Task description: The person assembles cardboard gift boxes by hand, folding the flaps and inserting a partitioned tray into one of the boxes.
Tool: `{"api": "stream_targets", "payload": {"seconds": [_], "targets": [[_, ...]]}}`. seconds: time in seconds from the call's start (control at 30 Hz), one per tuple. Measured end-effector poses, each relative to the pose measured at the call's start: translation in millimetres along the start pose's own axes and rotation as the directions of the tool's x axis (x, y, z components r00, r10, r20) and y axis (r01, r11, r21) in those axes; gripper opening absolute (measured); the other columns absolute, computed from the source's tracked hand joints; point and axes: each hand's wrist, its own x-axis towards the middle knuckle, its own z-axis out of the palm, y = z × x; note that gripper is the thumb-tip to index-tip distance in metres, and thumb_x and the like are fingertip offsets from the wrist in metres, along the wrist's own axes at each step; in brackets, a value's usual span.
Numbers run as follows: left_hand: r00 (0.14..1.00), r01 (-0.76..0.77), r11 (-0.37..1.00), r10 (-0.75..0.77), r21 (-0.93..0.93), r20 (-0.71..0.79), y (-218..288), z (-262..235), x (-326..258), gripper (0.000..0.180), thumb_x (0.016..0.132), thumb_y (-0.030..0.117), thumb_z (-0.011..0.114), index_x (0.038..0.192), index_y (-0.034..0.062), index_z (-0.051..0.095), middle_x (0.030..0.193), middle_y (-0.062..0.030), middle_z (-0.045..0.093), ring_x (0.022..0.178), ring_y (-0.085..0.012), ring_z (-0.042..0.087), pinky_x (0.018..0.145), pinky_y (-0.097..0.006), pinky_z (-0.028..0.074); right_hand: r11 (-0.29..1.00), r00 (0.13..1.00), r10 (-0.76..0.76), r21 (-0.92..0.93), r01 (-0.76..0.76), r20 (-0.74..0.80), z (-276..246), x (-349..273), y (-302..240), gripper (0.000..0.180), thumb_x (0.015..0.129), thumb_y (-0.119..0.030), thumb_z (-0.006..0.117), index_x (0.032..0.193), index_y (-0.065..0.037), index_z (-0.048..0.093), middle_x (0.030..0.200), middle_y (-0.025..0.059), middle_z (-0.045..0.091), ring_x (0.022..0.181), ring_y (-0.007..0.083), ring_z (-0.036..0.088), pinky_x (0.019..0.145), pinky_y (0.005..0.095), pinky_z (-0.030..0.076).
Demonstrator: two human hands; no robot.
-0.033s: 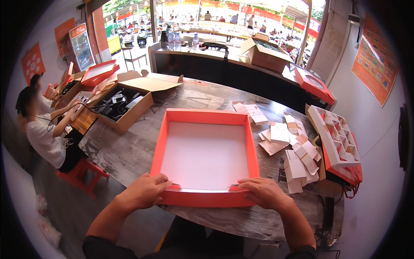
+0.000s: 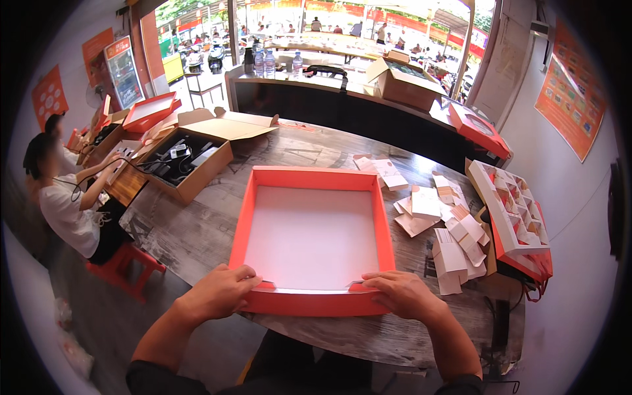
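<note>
A shallow, square orange cardboard tray with a white inner floor (image 2: 313, 237) is lying flat on the grey wood-grain worktop (image 2: 197, 230), directly in front of the person. Its near wall is sitting close to the worktop's near edge.

The left hand (image 2: 220, 291) is resting on the tray's near-left corner; its fingers (image 2: 245, 273) are curling together over the rim, pressing on the near wall. The right hand (image 2: 401, 294) is doing the same at the near-right corner, its fingers (image 2: 374, 280) lying closed along the rim and pointing inward. Both hands are touching the tray; between them a thin white flap is showing along the near inner edge.

To the right of the tray, loose white and tan folded card pieces (image 2: 447, 230) are lying scattered, apart from it. Further right, a white divided insert in an orange box (image 2: 517, 220) is sitting at the worktop's edge. To the far left, an open brown cardboard carton (image 2: 191, 161) is standing; beyond it, a seated person in a white shirt (image 2: 66, 204) is working.
</note>
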Motion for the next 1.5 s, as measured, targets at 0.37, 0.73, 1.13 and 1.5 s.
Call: {"api": "stream_targets", "payload": {"seconds": [0.37, 0.73, 1.13, 1.5], "targets": [[0.996, -0.056, 0.977, 0.070, -0.203, 0.063, -32, -3, 9, 0.046, 0.080, 0.014, 0.085, 0.124, 0.0197, 0.073, 0.119, -0.0022, 0.070, 0.109, -0.0267, 0.068, 0.091, -0.041, 0.051, 0.999, 0.999, 0.043, -0.030, -0.043, 0.012, -1, -3, -13, 0.045, 0.085, -0.019, 0.082, 0.127, -0.011, 0.066, 0.123, 0.0127, 0.057, 0.108, 0.0350, 0.066, 0.095, 0.0441, 0.055], [0.991, 0.028, 0.943, 0.017, -0.332, 0.132, -39, -9, 16, 0.039, 0.083, 0.012, 0.082, 0.121, 0.0139, 0.075, 0.110, -0.0127, 0.069, 0.105, -0.0349, 0.068, 0.091, -0.042, 0.055, 1.000, 0.998, 0.003, 0.025, -0.005, 0.065, -9, 0, -10, 0.060, 0.080, -0.024, 0.086, 0.132, -0.008, 0.061, 0.128, 0.0163, 0.059, 0.113, 0.0390, 0.064, 0.097, 0.0458, 0.054], [0.973, 0.033, 0.927, 0.055, -0.373, 0.222, -60, -1, 34, 0.035, 0.090, 0.020, 0.078, 0.121, 0.0080, 0.066, 0.110, -0.0147, 0.072, 0.107, -0.0368, 0.067, 0.089, -0.043, 0.053, 0.996, 0.996, -0.016, -0.088, 0.024, 0.088, -18, -8, -13, 0.093, 0.065, -0.037, 0.096, 0.142, -0.010, 0.054, 0.131, 0.0143, 0.061, 0.124, 0.0349, 0.059, 0.110, 0.0463, 0.042], [0.917, 0.139, 0.876, 0.062, -0.463, 0.393, -71, -5, 54, 0.038, 0.092, 0.014, 0.076, 0.125, 0.0039, 0.060, 0.117, -0.0163, 0.068, 0.112, -0.0334, 0.065, 0.094, -0.041, 0.052, 0.970, 0.999, -0.015, -0.243, 0.022, 0.033, -2, -4, -9, 0.085, 0.067, -0.017, 0.087, 0.145, -0.012, 0.052, 0.125, 0.0120, 0.058, 0.121, 0.0314, 0.059, 0.111, 0.0466, 0.041]]}}
